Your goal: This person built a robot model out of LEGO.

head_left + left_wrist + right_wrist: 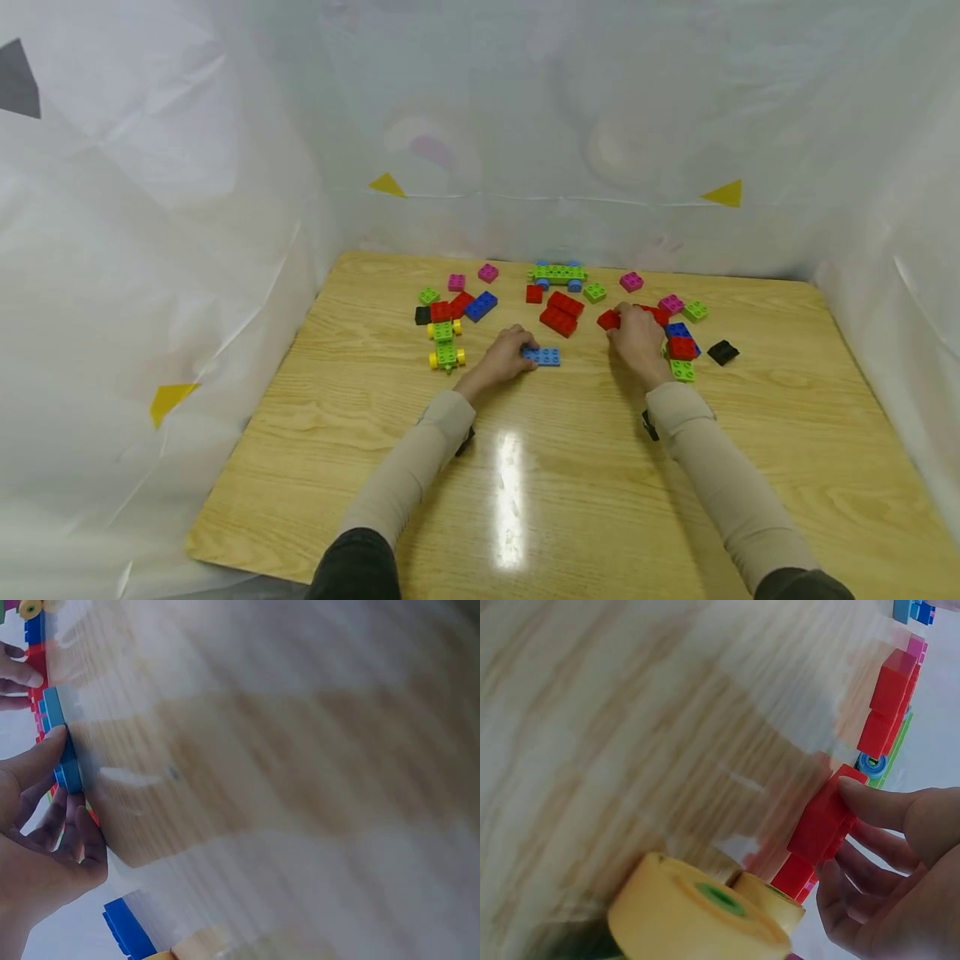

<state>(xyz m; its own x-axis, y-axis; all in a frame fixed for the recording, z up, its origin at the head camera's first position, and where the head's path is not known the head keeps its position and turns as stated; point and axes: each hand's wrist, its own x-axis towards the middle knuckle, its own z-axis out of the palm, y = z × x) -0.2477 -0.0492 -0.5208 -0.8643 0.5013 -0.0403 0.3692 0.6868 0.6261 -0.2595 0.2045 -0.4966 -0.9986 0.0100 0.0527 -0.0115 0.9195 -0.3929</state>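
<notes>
Near the table's middle my left hand (501, 357) holds a light blue toy building brick (546, 357) by its left end. In the left wrist view the thumb is on one side of this blue brick (69, 759) and the fingers lie round its near end. Farther right, my right hand (637, 342) pinches a red brick (608, 320) on the table. The right wrist view has the thumb at one end of that red brick (821, 817) and fingertips at the other. Another red brick (656, 315) lies just beyond the hand, partly hidden by it.
Two red bricks (561, 315) lie between the hands. A green wheeled base (557, 273) with blue wheels stands behind them. At left, a green vehicle base (446, 354) has yellow wheels, near a dark blue brick (481, 306). Right of the right hand are stacked bricks (681, 347) and a black piece (723, 352).
</notes>
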